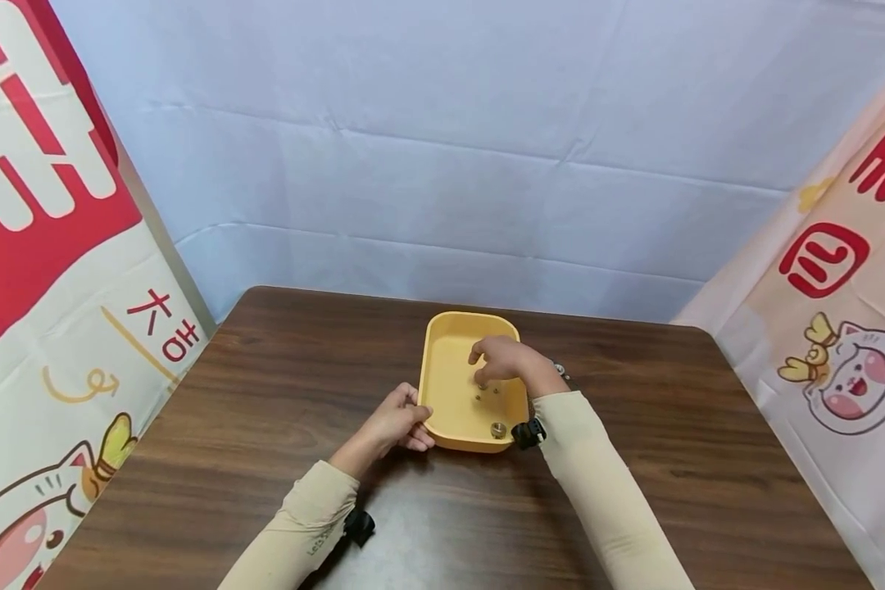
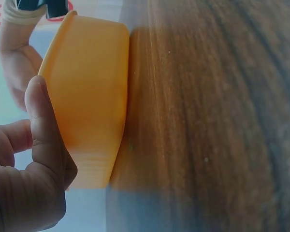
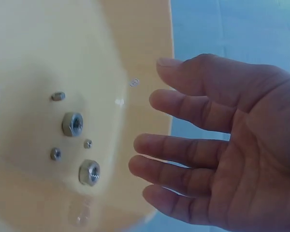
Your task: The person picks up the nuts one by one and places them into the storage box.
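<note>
Nuts lie loose in the tray; left hand grips it, right hand, fingers loosely spread, holds none yet.

So the table is a dark brown wood-grain one, far corners rounded off, with a pale sheen on the near part. Behind it hangs a pale bluish-white cloth backdrop, pretty wrinkly tbh, with long fold creases running across it. Left side's got a red-and-white printed fabric banner: chunky white strokes up top, small red characters, a yellow-orange squiggle and a pink-cheeked cartoon cat cut off by the frame. Right side's a pale peach-and-white printed banner with big red lettering, a red rounded-square stamp and a grinning pink-faced white cartoon cat.
</note>
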